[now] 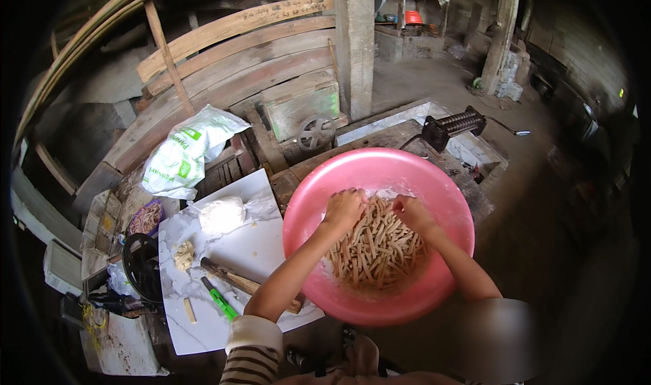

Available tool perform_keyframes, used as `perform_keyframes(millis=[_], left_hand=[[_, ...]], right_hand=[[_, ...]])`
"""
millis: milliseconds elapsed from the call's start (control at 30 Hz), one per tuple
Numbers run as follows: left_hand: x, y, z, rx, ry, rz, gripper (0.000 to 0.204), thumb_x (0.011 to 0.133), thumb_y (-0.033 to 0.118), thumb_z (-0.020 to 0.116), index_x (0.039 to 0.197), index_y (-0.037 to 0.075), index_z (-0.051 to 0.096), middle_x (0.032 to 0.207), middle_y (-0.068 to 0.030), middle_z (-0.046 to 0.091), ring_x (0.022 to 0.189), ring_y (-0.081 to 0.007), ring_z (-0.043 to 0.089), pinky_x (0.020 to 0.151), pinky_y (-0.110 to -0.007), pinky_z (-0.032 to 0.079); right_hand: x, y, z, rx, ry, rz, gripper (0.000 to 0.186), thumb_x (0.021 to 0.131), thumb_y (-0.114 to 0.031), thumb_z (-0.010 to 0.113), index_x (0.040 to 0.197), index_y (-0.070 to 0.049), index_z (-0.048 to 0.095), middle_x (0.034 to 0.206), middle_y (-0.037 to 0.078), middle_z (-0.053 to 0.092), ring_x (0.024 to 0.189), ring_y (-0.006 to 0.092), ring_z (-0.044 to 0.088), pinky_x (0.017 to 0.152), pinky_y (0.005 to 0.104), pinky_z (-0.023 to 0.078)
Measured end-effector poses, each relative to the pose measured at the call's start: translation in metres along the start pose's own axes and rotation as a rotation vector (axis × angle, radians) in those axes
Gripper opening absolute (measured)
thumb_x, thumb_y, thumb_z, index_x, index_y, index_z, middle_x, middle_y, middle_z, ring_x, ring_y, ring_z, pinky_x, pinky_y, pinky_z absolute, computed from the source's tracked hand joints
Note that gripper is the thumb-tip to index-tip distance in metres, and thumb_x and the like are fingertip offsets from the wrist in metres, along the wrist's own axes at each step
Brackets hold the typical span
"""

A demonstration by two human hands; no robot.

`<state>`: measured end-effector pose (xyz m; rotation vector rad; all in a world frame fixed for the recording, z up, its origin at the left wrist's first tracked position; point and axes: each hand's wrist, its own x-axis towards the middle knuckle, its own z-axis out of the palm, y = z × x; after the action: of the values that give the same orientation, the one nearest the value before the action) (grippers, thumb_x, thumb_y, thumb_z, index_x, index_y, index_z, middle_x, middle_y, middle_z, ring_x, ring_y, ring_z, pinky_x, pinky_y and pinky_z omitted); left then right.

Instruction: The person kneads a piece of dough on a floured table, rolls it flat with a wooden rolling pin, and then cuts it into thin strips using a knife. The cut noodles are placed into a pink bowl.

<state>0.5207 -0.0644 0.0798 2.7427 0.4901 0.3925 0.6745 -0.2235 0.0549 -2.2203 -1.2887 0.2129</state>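
A large pink basin (302,242) holds many short pale-brown dough strips (376,253) dusted with white powder. My left hand (344,207) is inside its upper part, fingers curled down at the powder and strips. My right hand (411,212) is just to the right, also curled over the strips; whether either grips any is hidden. Left of the basin, a white marble-patterned board (183,324) bears a bag of white powder (222,214), a dough lump (184,256), a wooden rolling stick (230,275), a green-handled knife (224,300) and a pale strip (189,310).
A white-and-green sack (186,154) lies behind the board. A hand-crank roller machine (451,124) sits on the worn bench behind the basin, near a metal wheel (317,131). A purple basket (146,215) stands far left. Concrete posts (356,53) and wooden planks (230,46) stand behind.
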Motion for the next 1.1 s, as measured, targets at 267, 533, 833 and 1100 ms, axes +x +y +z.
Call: perform_keyframes(millis=[267, 533, 833, 1100], left_hand=[[-0.122, 0.025, -0.119, -0.279, 0.513, 0.017, 0.007, 0.081, 0.008, 0.067, 0.084, 0.004, 0.062, 0.075, -0.0093, 0.062, 0.070, -0.0245, 0.061, 0.066, -0.033, 0.048], [-0.304, -0.035, -0.107, -0.338, 0.715, -0.558, 0.018, 0.084, 0.014, 0.068, 0.078, 0.000, 0.060, 0.074, -0.0119, 0.061, 0.072, -0.0280, 0.059, 0.066, -0.037, 0.047], [-0.447, -0.147, -0.094, -0.201, 0.806, -0.814, 0.012, 0.085, 0.014, 0.062, 0.089, 0.003, 0.058, 0.083, -0.0112, 0.062, 0.080, -0.0297, 0.059, 0.073, -0.041, 0.045], [-0.471, -0.221, -0.092, -0.038, 0.651, -0.794, 0.009, 0.087, 0.013, 0.054, 0.093, 0.007, 0.057, 0.096, -0.0147, 0.057, 0.088, -0.0349, 0.055, 0.073, -0.047, 0.045]], right_hand=[[-0.052, -0.174, -0.069, 0.395, 0.194, -0.290, 0.006, 0.085, -0.001, 0.059, 0.091, -0.001, 0.059, 0.077, 0.013, 0.062, 0.063, 0.0218, 0.061, 0.058, 0.0317, 0.047], [-0.114, -0.296, 0.110, 0.744, -0.310, -0.315, 0.009, 0.087, -0.008, 0.061, 0.094, -0.004, 0.059, 0.072, 0.010, 0.062, 0.059, 0.0168, 0.060, 0.056, 0.0287, 0.047], [-0.112, -0.402, 0.287, 0.704, -0.539, -0.459, 0.008, 0.088, -0.008, 0.058, 0.094, -0.002, 0.058, 0.077, 0.011, 0.065, 0.067, 0.0197, 0.065, 0.061, 0.0313, 0.049], [-0.122, -0.435, 0.356, 0.428, -0.356, -0.449, 0.020, 0.085, -0.006, 0.058, 0.105, -0.008, 0.056, 0.096, 0.017, 0.055, 0.084, 0.0326, 0.060, 0.071, 0.0426, 0.049]])
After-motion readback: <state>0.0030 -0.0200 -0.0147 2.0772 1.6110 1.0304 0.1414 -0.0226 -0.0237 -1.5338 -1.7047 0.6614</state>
